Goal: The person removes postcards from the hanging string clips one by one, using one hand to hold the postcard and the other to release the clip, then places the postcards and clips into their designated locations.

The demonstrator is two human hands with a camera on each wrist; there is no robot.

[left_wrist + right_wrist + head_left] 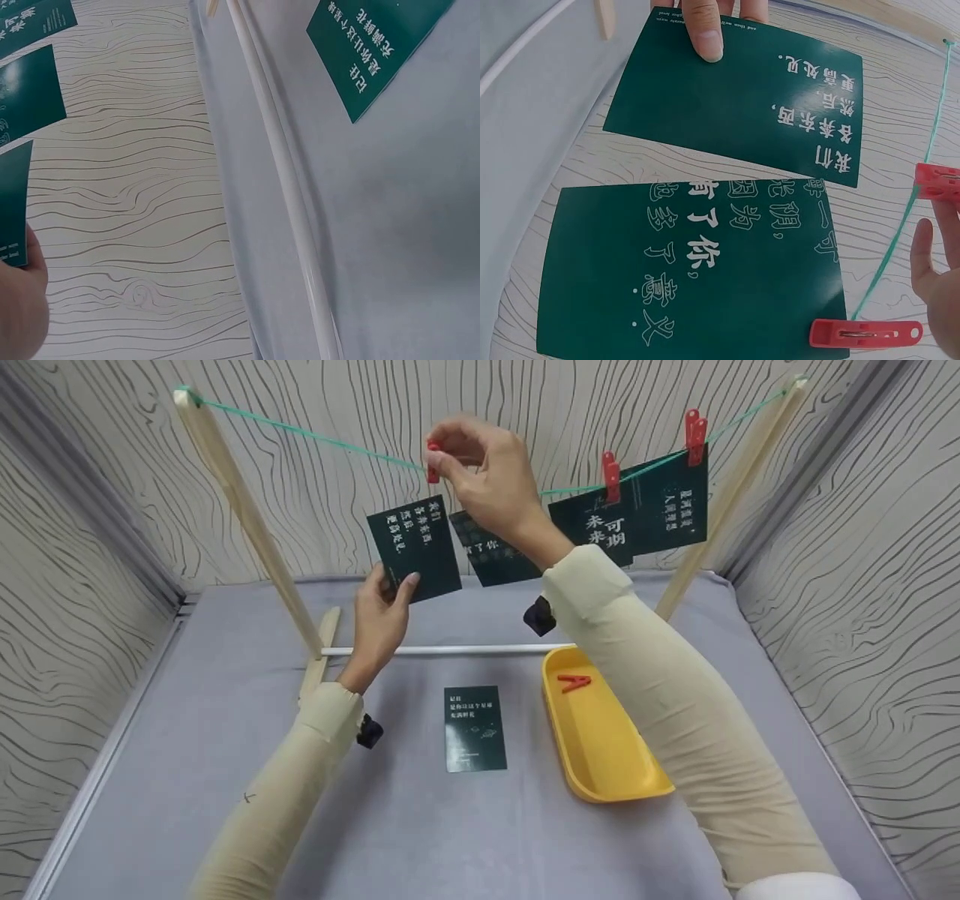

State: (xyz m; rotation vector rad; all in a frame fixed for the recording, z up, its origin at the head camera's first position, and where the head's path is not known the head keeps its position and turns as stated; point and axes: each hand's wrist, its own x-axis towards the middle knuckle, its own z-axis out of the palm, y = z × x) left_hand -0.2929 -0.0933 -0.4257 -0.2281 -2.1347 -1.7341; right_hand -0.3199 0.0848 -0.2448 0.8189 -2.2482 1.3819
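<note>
Spanning the far side is the cord (300, 431). The tray (609, 754) sits near right. The left hand (379, 619) pinches a card (418, 551) below the cord, left of three hung cards (651, 526). The right hand (491, 472) pinches a peg (433, 475) at the cord. A loose peg (582, 681) lies in the tray.

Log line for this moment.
left hand: holds card | right hand: pinches clip at string | tray: loose clip | table: loose card

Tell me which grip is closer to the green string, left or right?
Right. The right grip is up at the green string, pinching a red clothespin. The left grip is lower, below the string, holding a dark green card.
</note>
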